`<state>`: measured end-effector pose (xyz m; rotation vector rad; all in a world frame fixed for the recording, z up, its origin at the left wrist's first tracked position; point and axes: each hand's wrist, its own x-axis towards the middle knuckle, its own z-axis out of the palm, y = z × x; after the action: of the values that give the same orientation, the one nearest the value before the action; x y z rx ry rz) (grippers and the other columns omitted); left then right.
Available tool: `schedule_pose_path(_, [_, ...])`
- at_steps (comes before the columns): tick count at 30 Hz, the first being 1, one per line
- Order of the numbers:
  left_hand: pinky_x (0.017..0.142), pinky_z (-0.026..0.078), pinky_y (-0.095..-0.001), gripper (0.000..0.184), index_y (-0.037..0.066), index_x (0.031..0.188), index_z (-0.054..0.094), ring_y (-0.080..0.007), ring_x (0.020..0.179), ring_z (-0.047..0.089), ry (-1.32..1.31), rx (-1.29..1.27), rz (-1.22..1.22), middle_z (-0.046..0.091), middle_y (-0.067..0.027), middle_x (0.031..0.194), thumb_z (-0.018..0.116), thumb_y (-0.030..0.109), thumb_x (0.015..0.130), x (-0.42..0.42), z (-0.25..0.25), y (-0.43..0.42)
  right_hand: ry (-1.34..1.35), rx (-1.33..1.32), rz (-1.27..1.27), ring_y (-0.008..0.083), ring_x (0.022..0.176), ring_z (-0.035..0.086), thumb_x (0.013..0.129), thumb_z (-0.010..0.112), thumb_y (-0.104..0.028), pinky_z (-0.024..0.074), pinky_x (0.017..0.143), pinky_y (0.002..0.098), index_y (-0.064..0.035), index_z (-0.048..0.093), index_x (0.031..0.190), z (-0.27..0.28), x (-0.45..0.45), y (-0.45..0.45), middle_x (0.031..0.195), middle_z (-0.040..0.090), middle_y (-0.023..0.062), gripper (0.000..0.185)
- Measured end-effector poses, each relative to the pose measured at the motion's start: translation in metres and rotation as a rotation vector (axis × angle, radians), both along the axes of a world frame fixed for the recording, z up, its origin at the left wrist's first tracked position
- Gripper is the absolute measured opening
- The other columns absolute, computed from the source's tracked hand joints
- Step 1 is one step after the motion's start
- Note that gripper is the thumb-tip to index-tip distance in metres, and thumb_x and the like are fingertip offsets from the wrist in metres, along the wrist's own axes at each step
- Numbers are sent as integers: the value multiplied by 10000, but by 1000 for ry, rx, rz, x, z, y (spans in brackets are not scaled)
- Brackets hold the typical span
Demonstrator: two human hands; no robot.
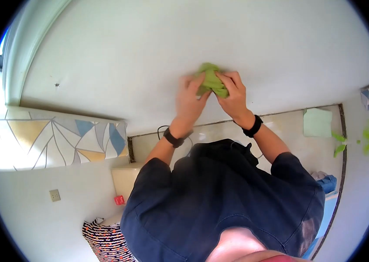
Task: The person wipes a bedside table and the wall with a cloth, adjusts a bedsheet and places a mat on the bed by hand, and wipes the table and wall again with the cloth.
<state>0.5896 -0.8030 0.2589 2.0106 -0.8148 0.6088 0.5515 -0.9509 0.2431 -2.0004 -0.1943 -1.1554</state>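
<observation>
- Green cloth point(213, 81): bunched; long axis near-vertical in view, upper end leaning left.
- Left hand point(189, 101), right hand point(234, 98): 2 grips, fingers clamped on opposite cloth sides.

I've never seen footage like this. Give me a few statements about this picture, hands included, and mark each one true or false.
1. The left hand and the right hand are both on the green cloth. True.
2. Only the right wrist wears a band. False: there is a black wristband on the left wrist and another on the right.
3. The person wears a dark short-sleeved shirt. True.
4. The wall outlet is on the right side of the picture. False: the wall outlet is on the left side.
5. The geometric-patterned panel has some blue and yellow shapes. True.
</observation>
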Motion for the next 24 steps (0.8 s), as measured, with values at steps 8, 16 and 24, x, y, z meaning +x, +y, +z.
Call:
schedule_pose_path(8, [670, 494, -359, 612, 75, 1199, 641, -279, 850, 551, -562, -219, 212, 586, -109, 942, 797, -15, 615, 26, 149, 9, -317, -146, -45, 284, 797, 628, 675, 728, -2, 510, 623, 360, -153, 657, 1145, 166, 32, 25, 933, 601, 69, 498])
schedule_pose_path(16, [629, 496, -367, 666, 131, 1176, 671, -266, 774, 557, -431, -117, 177, 553, -95, 885, 873, 65, 544, 8, 113, -20, -206, -122, -96, 251, 759, 616, 671, 729, 0, 503, 600, 343, -161, 668, 1126, 126, 16, -6, 935, 564, 57, 486])
schedule_pose_path(24, [597, 505, -376, 608, 128, 1209, 619, -287, 758, 587, 16, 83, 68, 549, -123, 974, 853, 127, 648, -11, -30, -27, 187, -170, -100, 270, 776, 602, 667, 717, 57, 500, 599, 342, -90, 634, 1063, -13, -11, -24, 948, 542, 85, 430])
